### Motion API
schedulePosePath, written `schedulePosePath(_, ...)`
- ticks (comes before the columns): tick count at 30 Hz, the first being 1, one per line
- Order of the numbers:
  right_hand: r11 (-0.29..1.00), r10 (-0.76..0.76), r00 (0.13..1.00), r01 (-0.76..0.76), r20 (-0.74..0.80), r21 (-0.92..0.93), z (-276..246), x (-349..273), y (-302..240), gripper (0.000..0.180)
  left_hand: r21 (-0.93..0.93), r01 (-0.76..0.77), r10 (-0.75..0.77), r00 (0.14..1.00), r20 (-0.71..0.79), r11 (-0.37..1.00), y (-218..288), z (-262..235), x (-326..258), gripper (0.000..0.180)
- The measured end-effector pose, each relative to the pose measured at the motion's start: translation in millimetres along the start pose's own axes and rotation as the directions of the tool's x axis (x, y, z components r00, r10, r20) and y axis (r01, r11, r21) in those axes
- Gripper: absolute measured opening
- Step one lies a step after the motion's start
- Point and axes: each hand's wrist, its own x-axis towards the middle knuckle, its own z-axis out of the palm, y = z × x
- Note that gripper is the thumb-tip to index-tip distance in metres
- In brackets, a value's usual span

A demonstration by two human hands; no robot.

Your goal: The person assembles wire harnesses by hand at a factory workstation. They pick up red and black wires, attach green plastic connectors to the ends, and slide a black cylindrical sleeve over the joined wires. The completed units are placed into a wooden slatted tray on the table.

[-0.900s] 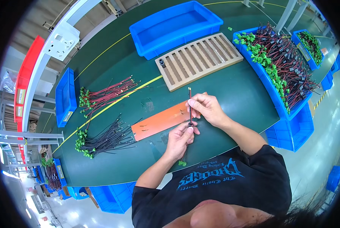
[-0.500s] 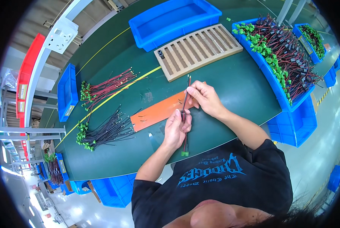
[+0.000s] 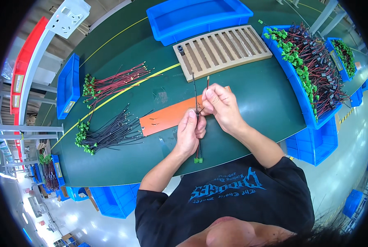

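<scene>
My left hand is closed around a pair of wires above the table, with their green connector hanging below it by the table's front edge. A black wire sticks up from the grip. To its right my right hand pinches a red wire whose bare tip points upward. Both hands nearly touch where the wires meet; the crossing there is partly hidden by fingers. Behind them lies an orange strip with short dark marks on it.
Left lie bundles of black wires and red wires with green connectors. A slotted wooden rack carries two black cylinders. Blue bins stand behind, at left, and at right, the latter full of wired parts.
My right hand has moved slightly up and right relative to the left. The two wire ends, close together before, are now spread apart. The whole view has shifted a little.
</scene>
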Motion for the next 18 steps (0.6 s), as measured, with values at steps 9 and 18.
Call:
schedulePosePath(9, 0.990, 0.139, 0.990, -0.139, -0.027, 0.015, -12, 13, 2, 0.021, -0.098, 0.001, 0.008, 0.996, 0.088, 0.995, -26, 3, -10, 0.037)
schedulePosePath(18, 0.961, 0.245, 0.968, -0.234, 0.060, -0.148, -21, 18, -20, 0.032, -0.033, 0.075, -0.073, 0.996, 0.050, 0.997, -28, -7, -9, 0.030)
